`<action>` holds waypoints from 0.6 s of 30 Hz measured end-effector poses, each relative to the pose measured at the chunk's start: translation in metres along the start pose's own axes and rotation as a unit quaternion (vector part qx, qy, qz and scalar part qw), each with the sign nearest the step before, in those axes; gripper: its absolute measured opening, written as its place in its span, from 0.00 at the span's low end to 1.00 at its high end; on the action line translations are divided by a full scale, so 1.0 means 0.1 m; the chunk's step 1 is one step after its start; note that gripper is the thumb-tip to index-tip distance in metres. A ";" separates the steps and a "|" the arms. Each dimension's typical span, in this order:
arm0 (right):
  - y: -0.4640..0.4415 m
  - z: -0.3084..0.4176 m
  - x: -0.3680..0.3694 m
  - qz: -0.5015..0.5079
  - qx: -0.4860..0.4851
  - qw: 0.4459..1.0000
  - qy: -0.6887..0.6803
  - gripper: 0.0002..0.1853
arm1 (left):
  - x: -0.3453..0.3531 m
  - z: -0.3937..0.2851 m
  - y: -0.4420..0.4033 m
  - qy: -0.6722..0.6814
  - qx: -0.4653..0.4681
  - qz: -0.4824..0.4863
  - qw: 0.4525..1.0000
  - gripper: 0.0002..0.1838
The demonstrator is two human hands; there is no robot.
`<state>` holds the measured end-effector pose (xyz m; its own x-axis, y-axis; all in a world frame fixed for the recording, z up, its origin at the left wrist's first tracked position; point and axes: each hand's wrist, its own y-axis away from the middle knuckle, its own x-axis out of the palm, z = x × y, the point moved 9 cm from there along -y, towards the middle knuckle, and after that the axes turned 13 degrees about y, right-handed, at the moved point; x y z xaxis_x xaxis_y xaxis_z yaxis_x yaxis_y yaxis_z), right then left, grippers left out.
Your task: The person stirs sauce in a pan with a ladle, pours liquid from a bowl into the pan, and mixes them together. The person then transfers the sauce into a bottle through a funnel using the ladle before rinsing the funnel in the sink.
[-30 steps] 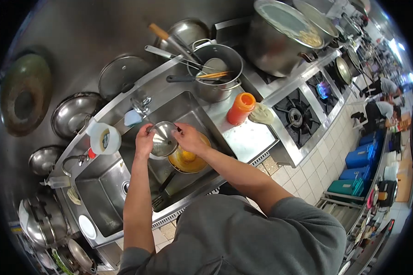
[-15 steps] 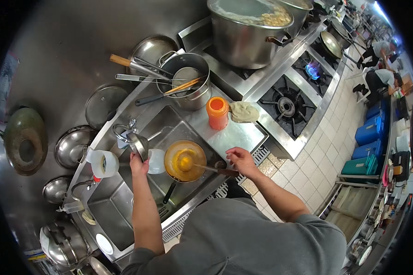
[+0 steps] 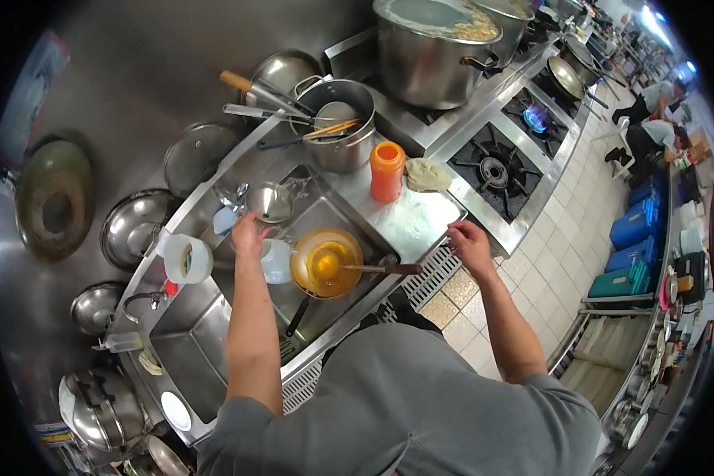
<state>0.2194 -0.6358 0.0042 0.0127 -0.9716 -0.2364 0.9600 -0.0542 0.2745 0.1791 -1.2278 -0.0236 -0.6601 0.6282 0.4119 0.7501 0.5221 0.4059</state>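
My left hand (image 3: 250, 235) is closed on the rim of a round, shiny metal funnel (image 3: 271, 200), held up over the sink with its wide mouth toward me. Below it in the sink stand a translucent white container (image 3: 277, 262) and a bowl of yellow-orange liquid (image 3: 326, 260). A utensil with a brown handle (image 3: 401, 269) rests across that bowl. My right hand (image 3: 470, 247) hovers by the counter's front edge with its fingers curled, nothing visible in them. Nearest to it on the counter is an open orange plastic jar (image 3: 386, 173).
A pot holding utensils (image 3: 345, 151) stands behind the jar, beside a folded cloth (image 3: 428, 174). A large stockpot (image 3: 432, 71) sits on the stove at the back. One burner (image 3: 535, 119) has a blue flame. A white jug (image 3: 187, 259) stands left of the sink.
The funnel has been raised and tilted, so its inside now faces me. My right hand has moved right, away from the brown handle, and its fingers have curled in.
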 end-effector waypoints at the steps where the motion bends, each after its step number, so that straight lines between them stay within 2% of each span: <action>1: 0.15 -0.13 -0.16 -0.045 -0.010 0.999 0.028 0.09 | -0.20 0.17 -0.14 0.050 -0.054 0.007 0.997 0.13; 2: 0.33 -0.33 -0.29 -0.083 -0.019 0.995 0.058 0.09 | -0.36 0.20 -0.09 0.058 -0.055 -0.005 0.997 0.13; 4: 0.68 -0.95 -0.58 -0.143 -0.046 0.961 0.234 0.11 | -0.56 0.46 0.15 0.262 -0.128 0.025 0.956 0.13; 5: 0.83 -1.70 -0.82 -0.163 0.006 0.939 0.304 0.15 | -0.75 0.55 0.24 0.269 -0.125 0.016 0.955 0.13; 6: 1.20 -1.83 -0.90 -0.165 0.040 0.914 0.370 0.16 | -0.97 0.67 0.34 0.311 -0.118 -0.007 0.943 0.13; 7: 1.52 -2.36 -1.05 -0.157 0.081 0.880 0.442 0.17 | -1.14 0.77 0.43 0.351 -0.113 -0.028 0.929 0.13; 8: 1.90 -2.72 -1.14 -0.145 0.079 0.853 0.495 0.16 | -1.24 0.83 0.53 0.353 -0.118 -0.032 0.928 0.13; 9: 2.30 -3.54 -1.36 -0.142 0.121 0.867 0.462 0.16 | -1.32 0.85 0.64 0.369 -0.120 -0.045 0.921 0.14; 10: 2.76 -4.05 -1.49 -0.151 0.186 0.879 0.412 0.15 | -1.39 0.88 0.73 0.383 -0.122 -0.057 0.914 0.15; 11: 3.27 -4.45 -1.56 -0.104 0.333 0.852 0.391 0.13 | -1.43 0.93 0.75 0.386 -0.123 -0.067 0.912 0.16; 12: 3.60 -4.49 -1.38 0.069 0.305 0.777 0.546 0.12 | -1.39 0.90 0.76 0.385 -0.131 -0.062 0.912 0.16; 13: 3.96 -4.55 -1.22 0.238 0.261 0.657 0.666 0.11 | -1.25 0.77 0.74 0.390 -0.114 -0.023 0.913 0.16; 14: 4.19 -4.59 -1.26 0.230 0.270 0.657 0.665 0.11 | -1.14 0.69 0.71 0.396 -0.099 0.015 0.913 0.15; 15: 4.47 -4.66 -1.35 0.201 0.316 0.700 0.608 0.12 | -1.02 0.67 0.52 0.400 -0.121 0.053 0.907 0.15; 16: 4.77 -4.77 -1.44 0.173 0.360 0.735 0.548 0.13 | -0.86 0.56 0.45 0.405 -0.115 0.029 0.907 0.15; 17: 5.00 -4.89 -1.52 0.145 0.398 0.765 0.485 0.14 | -0.78 0.62 0.20 0.376 -0.159 0.043 0.912 0.15; 18: 5.15 -5.04 -1.59 0.113 0.432 0.791 0.418 0.16 | -0.70 0.69 -0.15 0.316 -0.180 0.098 0.926 0.13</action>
<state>0.8531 -0.3930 -0.2865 0.6846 -0.5058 -0.5249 0.3618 -0.3893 0.8471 0.2173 -1.2399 -0.1149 -0.4892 0.1683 0.8558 0.8714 0.1362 0.4714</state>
